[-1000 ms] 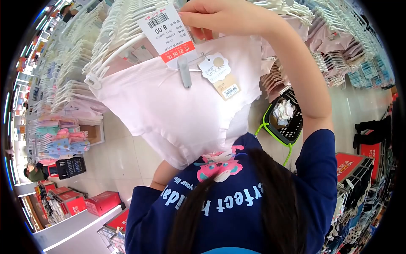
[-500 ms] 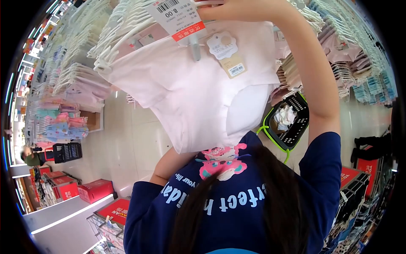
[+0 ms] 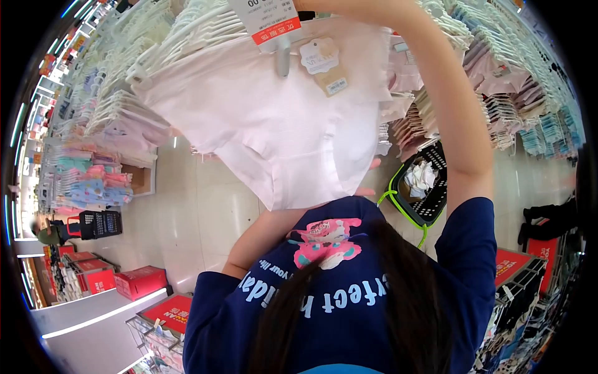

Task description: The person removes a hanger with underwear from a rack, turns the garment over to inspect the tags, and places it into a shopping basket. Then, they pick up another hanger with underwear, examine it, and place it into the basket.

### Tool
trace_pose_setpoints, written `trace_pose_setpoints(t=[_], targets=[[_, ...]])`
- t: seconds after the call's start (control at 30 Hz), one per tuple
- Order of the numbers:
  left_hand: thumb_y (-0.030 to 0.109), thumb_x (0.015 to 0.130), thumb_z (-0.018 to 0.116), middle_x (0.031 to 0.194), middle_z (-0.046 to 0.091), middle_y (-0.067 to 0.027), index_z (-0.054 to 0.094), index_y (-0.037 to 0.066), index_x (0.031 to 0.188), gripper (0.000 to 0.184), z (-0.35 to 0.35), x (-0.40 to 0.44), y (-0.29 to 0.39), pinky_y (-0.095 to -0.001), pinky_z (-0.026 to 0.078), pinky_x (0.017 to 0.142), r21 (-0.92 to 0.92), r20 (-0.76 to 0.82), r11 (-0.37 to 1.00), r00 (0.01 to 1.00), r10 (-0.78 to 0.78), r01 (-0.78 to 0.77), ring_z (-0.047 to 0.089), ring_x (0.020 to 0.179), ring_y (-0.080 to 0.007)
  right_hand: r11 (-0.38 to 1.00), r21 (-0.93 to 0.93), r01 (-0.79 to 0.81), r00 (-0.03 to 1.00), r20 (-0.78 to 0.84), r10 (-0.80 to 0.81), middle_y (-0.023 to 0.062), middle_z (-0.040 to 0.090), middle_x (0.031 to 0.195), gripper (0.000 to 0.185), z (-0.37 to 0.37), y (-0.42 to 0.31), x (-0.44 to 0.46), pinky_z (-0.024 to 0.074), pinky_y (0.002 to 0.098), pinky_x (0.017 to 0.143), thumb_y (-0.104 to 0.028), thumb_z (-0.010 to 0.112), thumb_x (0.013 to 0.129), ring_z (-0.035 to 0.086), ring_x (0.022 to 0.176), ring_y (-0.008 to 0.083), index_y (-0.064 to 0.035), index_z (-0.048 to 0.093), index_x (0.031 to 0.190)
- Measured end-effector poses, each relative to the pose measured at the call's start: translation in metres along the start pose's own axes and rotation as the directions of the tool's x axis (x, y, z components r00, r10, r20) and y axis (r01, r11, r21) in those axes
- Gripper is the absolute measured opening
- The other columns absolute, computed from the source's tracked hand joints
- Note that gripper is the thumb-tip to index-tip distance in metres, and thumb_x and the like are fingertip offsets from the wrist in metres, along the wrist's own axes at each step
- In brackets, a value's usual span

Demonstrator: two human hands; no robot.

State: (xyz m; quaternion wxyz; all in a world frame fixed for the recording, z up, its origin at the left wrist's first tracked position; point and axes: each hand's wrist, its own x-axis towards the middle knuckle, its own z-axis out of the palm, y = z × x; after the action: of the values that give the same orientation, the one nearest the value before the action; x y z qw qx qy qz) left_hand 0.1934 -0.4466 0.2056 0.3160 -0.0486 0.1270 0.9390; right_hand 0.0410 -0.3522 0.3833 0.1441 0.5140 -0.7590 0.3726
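Pale pink briefs (image 3: 249, 118) hang spread out in front of my body, with a clip hanger at their waistband. A white and red price tag (image 3: 266, 28), a grey clip (image 3: 283, 62) and a scalloped paper tag (image 3: 319, 56) are at the top. My right hand (image 3: 327, 6) is closed at the hanger's top, partly cut off by the upper frame edge. My left hand (image 3: 372, 166) is behind the briefs; only its fingertips show past their right side, spread apart.
Racks of hangers (image 3: 112, 62) with pastel clothes stand left and behind. A black basket (image 3: 430, 202) with a green rim and crumpled white items is at right. Red-topped display bins (image 3: 168, 311) stand at lower left and right. At far left, a person (image 3: 50, 230) is near another basket.
The briefs have moved up in view. My right hand has risen toward the upper frame edge. Fingertips of my left hand have come into view beside the briefs' right side.
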Motion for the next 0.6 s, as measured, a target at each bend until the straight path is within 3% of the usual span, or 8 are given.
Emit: trace_pose_setpoints(t=[0.03,0.13,0.23,0.27,0.37,0.43,0.5,0.6], targets=[[0.054,0.081,0.034,0.119,0.043,-0.0172,0.024,0.007,0.129,0.068,0.003,-0.002,0.002,-0.0448,0.038,0.087,0.009,0.009,0.999,0.999,-0.035,0.035,0.050,0.098,-0.0362,1.000,-0.008,0.017,1.000,-0.020,-0.017,0.0045,0.040,0.055,0.022,0.001,0.000,-0.001,0.0352,0.0264,0.048,-0.002,0.054,0.063,0.042,0.050,0.0132,-0.0031,0.055,0.085],[0.053,0.080,0.037,0.121,0.042,-0.0157,0.022,0.006,0.130,0.070,0.003,-0.010,0.007,-0.0432,0.040,0.084,0.069,0.058,0.989,0.989,-0.137,0.133,0.050,0.097,-0.0354,0.908,-0.080,0.411,0.871,-0.258,-0.417,0.0089,0.051,0.064,0.025,0.013,0.007,0.000,0.0419,0.0294,0.053,-0.001,0.053,0.064,0.053,0.058,0.0212,-0.0049,0.056,0.089],[0.049,0.080,0.040,0.113,0.048,-0.0137,0.021,0.006,0.130,0.068,-0.042,-0.005,0.012,-0.0381,0.045,0.079,-0.262,0.232,0.910,0.936,-0.264,0.321,0.053,0.089,-0.0280,0.912,-0.226,0.341,0.873,-0.284,-0.397,0.0126,0.056,0.072,0.029,0.013,-0.005,-0.006,0.0450,0.0327,0.057,0.000,0.053,0.067,0.056,0.066,0.0286,-0.0079,0.057,0.095],[0.039,0.083,0.043,0.101,0.053,-0.0092,0.022,0.006,0.130,0.061,-0.058,-0.001,0.011,-0.0312,0.047,0.072,-0.348,0.417,0.855,0.880,-0.225,0.384,0.053,0.077,-0.0193,0.897,-0.222,0.383,0.829,-0.346,-0.440,0.0127,0.057,0.078,0.023,0.016,-0.011,-0.004,0.0444,0.0327,0.060,-0.009,0.053,0.076,0.057,0.069,0.0268,-0.0071,0.056,0.099],[0.025,0.086,0.043,0.108,0.051,-0.0123,0.026,0.001,0.127,0.051,-0.068,-0.009,0.023,-0.0286,0.045,0.075,-0.389,0.437,0.875,0.894,-0.102,0.290,0.055,0.086,-0.0189,0.887,-0.212,0.410,0.699,-0.551,-0.455,0.0127,0.059,0.087,0.025,0.019,-0.005,0.005,0.0435,0.0316,0.066,-0.021,0.047,0.084,0.057,0.077,0.0239,-0.0046,0.055,0.101],[0.020,0.087,0.043,0.105,0.053,-0.0070,0.034,0.002,0.121,0.040,-0.101,-0.011,0.029,-0.0286,0.043,0.078,-0.081,0.055,0.982,0.983,0.175,-0.170,0.053,0.091,-0.0154,0.919,-0.129,0.373,0.660,-0.659,-0.360,0.0123,0.059,0.086,0.027,0.019,-0.008,0.005,0.0436,0.0310,0.066,-0.023,0.046,0.084,0.057,0.076,0.0230,-0.0048,0.054,0.102],[0.017,0.088,0.042,0.107,0.052,-0.0056,0.038,0.003,0.118,0.034,-0.102,-0.011,0.037,-0.0288,0.041,0.082,0.364,-0.030,0.905,0.969,0.247,-0.220,0.051,0.096,-0.0142,0.935,0.050,0.352,0.651,-0.730,-0.206,0.0119,0.059,0.086,0.028,0.022,-0.011,0.006,0.0436,0.0305,0.065,-0.025,0.044,0.085,0.056,0.076,0.0220,-0.0050,0.054,0.102],[0.014,0.087,0.045,0.105,0.053,-0.0051,0.041,0.004,0.113,0.028,-0.043,-0.036,0.026,-0.0287,0.046,0.076,0.435,-0.034,0.799,0.880,0.474,-0.414,0.054,0.093,-0.0132,0.831,0.427,0.356,0.703,-0.708,0.063,0.0113,0.059,0.086,0.031,0.028,-0.019,0.001,0.0437,0.0296,0.065,-0.028,0.041,0.085,0.056,0.075,0.0206,-0.0053,0.053,0.103]])
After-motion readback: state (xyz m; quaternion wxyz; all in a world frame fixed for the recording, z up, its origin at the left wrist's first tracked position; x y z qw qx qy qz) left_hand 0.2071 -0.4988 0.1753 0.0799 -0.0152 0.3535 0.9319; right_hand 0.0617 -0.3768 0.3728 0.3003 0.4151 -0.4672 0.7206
